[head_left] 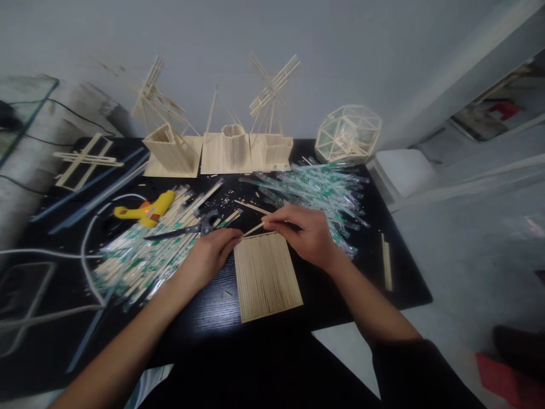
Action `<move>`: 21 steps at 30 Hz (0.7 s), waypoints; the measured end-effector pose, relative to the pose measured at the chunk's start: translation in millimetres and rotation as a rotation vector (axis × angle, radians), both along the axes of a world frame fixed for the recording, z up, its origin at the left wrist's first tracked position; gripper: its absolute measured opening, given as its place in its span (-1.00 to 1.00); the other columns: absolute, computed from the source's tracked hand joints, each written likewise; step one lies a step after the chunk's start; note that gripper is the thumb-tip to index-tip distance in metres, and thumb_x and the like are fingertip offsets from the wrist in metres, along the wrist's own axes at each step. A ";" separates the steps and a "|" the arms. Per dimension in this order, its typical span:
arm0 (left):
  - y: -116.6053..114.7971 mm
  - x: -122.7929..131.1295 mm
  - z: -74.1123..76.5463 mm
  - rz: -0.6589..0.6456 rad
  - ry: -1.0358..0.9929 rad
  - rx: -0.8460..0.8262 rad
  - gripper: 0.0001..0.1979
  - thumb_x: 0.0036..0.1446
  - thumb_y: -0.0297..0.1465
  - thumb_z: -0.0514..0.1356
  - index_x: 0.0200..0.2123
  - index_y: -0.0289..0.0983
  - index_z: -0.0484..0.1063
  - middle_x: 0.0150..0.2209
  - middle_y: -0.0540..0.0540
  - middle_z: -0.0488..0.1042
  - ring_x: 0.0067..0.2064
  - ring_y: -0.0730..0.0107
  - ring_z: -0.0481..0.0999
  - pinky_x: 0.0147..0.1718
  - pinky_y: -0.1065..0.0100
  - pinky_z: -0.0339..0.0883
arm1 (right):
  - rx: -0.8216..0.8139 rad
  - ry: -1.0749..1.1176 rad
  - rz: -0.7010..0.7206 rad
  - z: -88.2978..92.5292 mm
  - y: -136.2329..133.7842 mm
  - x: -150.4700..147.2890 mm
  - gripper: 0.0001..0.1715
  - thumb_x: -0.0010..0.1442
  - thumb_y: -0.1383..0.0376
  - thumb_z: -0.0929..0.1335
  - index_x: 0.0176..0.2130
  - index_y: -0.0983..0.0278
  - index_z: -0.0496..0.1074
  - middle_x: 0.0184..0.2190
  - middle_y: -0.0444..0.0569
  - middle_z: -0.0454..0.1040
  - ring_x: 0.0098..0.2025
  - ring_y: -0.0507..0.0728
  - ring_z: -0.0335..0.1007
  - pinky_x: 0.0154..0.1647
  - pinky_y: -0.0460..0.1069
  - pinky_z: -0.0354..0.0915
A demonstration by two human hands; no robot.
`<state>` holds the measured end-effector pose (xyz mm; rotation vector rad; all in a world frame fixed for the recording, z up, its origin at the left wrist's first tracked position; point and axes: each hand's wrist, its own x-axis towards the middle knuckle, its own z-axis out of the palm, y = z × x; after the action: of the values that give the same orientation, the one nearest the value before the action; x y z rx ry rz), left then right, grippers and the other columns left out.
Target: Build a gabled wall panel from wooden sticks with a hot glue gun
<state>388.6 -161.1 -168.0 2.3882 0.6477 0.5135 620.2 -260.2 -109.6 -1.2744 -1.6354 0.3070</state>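
Observation:
My left hand (213, 250) and my right hand (304, 230) meet above the far edge of a flat square panel (268, 275) made of thin wooden sticks laid side by side. Between them runs a short wooden stick (254, 229), pinched at its left end by my left fingers and at its right end by my right fingers. Another pair of sticks (251, 207) lies just beyond, partly hidden behind my right hand. Black-handled scissors (206, 224) rest left of the panel, on a pile of wrapped chopsticks (166, 255).
A yellow glue gun (149, 211) lies on the pile at left. Empty plastic wrappers (315, 184) heap up at right. Stick-built windmill models (236, 150) stand along the wall, beside a faceted stick frame (349, 133). Loose sticks (386, 264) lie near the table's right edge.

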 end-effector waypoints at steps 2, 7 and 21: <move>-0.6 -0.7 2.6 -0.007 0.010 0.001 -0.75 0.47 -0.27 0.06 -0.05 -0.21 0.51 -0.16 -0.10 0.65 -0.18 0.27 0.66 -0.13 0.28 0.53 | 0.000 -0.007 0.002 1.7 -0.4 -0.3 -0.92 0.33 0.35 0.47 -0.15 0.19 0.61 -0.23 -0.09 0.71 -0.22 0.07 0.66 -0.12 -0.01 0.55; 16.3 2.5 22.4 -0.071 0.012 0.012 -0.78 0.43 -0.33 0.08 -0.08 -0.21 0.53 -0.16 -0.08 0.64 -0.19 0.31 0.63 -0.16 0.29 0.50 | 0.018 -0.051 0.028 4.7 -2.7 -0.5 -0.91 0.36 0.35 0.44 -0.14 0.18 0.59 -0.24 -0.07 0.69 -0.21 0.08 0.65 -0.13 0.02 0.56; 94.0 68.1 -10.2 0.027 0.346 0.316 -0.88 0.21 -0.47 0.21 -0.21 -0.26 0.56 -0.20 -0.22 0.45 -0.14 0.05 0.50 -0.08 0.10 0.41 | 0.042 -0.061 0.056 5.0 -3.1 0.3 -0.92 0.35 0.37 0.44 -0.15 0.20 0.58 -0.29 -0.06 0.67 -0.23 0.09 0.60 -0.17 0.03 0.54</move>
<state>456.8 -67.1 -178.2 2.8042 0.7972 0.2243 620.5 -263.3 -104.6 -1.2187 -1.7229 0.2695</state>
